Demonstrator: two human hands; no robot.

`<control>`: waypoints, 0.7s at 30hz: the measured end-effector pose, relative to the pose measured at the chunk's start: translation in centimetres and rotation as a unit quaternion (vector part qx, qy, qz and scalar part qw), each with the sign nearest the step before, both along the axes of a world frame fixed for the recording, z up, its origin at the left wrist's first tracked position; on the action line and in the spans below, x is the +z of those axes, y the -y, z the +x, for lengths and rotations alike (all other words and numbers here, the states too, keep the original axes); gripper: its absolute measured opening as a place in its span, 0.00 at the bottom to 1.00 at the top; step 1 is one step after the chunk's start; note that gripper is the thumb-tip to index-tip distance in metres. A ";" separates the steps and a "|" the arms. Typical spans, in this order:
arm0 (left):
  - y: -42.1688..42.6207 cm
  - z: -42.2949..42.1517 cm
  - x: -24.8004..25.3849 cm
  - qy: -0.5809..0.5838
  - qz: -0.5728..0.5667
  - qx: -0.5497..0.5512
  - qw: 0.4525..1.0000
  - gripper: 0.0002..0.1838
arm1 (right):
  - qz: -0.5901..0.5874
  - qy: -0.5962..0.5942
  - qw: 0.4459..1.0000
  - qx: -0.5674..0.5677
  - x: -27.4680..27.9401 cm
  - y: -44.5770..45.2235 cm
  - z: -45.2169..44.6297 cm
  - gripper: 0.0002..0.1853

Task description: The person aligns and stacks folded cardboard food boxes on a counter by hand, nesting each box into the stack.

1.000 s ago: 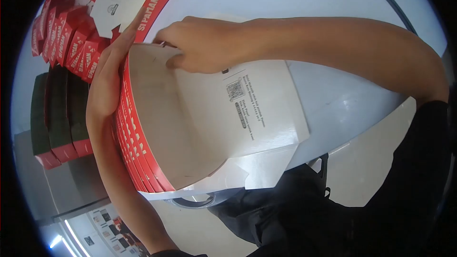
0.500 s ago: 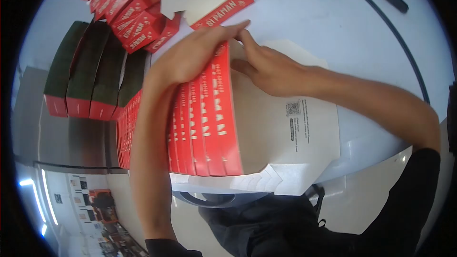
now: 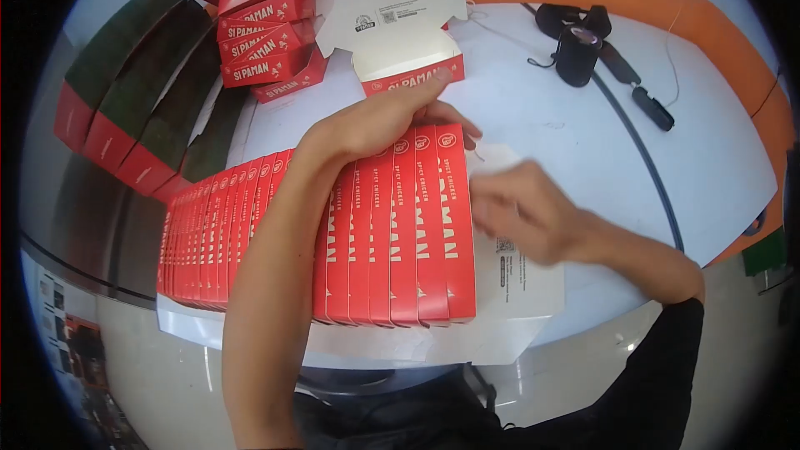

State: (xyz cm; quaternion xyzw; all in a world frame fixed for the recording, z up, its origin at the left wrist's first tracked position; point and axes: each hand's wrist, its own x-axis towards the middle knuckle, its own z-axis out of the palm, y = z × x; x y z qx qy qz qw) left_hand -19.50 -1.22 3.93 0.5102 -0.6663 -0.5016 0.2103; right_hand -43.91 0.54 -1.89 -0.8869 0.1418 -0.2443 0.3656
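A row of folded red card boxes, printed "SPICY CHICKEN" and "PAMAN", stands packed face to face along the table's near edge. My left hand reaches across the row and lies at its far side by the end box, its fingers apart. To the right of that end box is my right hand, blurred by motion, its fingers bent near the box's side. Beneath it lies a pale flattened box sheet with a printed code, partly covered by the hand and forearm.
An open-lidded box stands just past my left hand. Red boxes are piled at the back left, with stacks of dark green-sided card beside them. A black strap with a pouch and a dark cable lie at the right.
My right hand has drawn away from my left hand, toward me and beside the end box. The left hand stays at the row's far side. My view has shifted, showing more of the table's back.
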 end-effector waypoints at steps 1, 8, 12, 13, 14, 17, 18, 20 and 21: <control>0.0 0.1 0.1 0.009 0.004 -0.013 1.000 0.39 | 0.013 0.014 0.998 0.053 0.3 -0.7 0.0 0.10; -0.7 -0.9 1.1 0.127 -0.038 -0.030 0.991 0.31 | -0.209 0.178 0.948 0.162 -2.3 -3.9 1.8 0.16; -0.3 -0.8 0.0 0.123 -0.123 -0.051 0.983 0.26 | -0.307 0.159 0.921 0.178 -3.8 -4.1 1.6 0.14; -0.1 -0.7 -0.3 0.108 -0.147 -0.060 0.981 0.24 | -0.302 0.163 0.922 0.179 -3.8 -4.2 1.7 0.14; 0.2 -0.5 -0.6 0.114 -0.157 -0.068 0.979 0.23 | -0.296 0.167 0.924 0.179 -3.8 -4.3 1.7 0.13; 0.7 -0.3 -0.9 0.127 -0.187 -0.084 0.970 0.21 | -0.296 0.160 0.923 0.186 -3.8 -4.3 1.6 0.13; 0.8 -0.3 -1.0 0.130 -0.197 -0.084 0.968 0.21 | -0.297 0.158 0.924 0.184 -3.8 -4.3 1.6 0.12; 0.9 -0.1 -1.2 0.133 -0.205 -0.080 0.966 0.21 | -0.300 0.154 0.924 0.181 -3.9 -4.4 1.5 0.12; 0.9 -0.1 -1.1 0.134 -0.203 -0.076 0.967 0.21 | -0.301 0.154 0.923 0.184 -3.9 -4.4 1.4 0.13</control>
